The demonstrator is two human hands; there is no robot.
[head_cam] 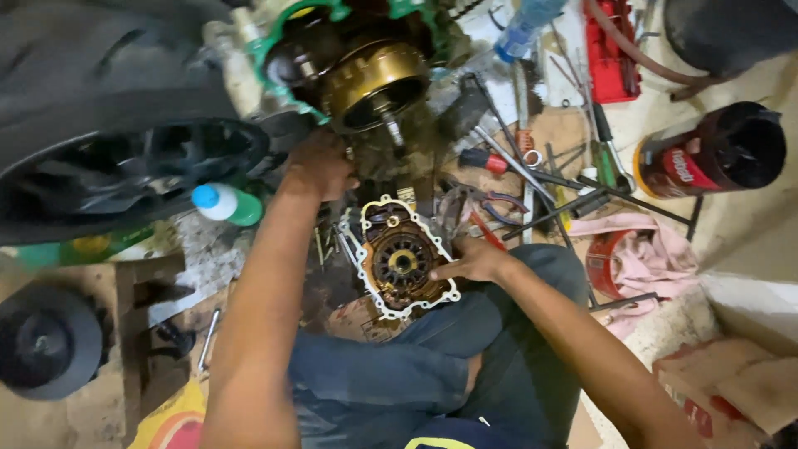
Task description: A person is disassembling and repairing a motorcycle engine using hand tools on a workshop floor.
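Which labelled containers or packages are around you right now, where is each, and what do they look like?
Can: right side of the floor, lying on its side, dark cylinder with a red label.
Clear bottle: top centre, blue label.
Small bottle: beside the left hand, green body, white band, blue cap.
Sack: bottom left, yellow with red print.
Cardboard box: bottom right, brown with red marks.

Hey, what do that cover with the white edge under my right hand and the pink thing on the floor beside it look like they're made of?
The engine cover under your right hand looks like cast metal, dark and oily inside, with brassy gear faces. Its white rim seems to be a thin gasket, likely paper or fibre. The pink thing looks like soft cloth: it lies crumpled in folds, matte.
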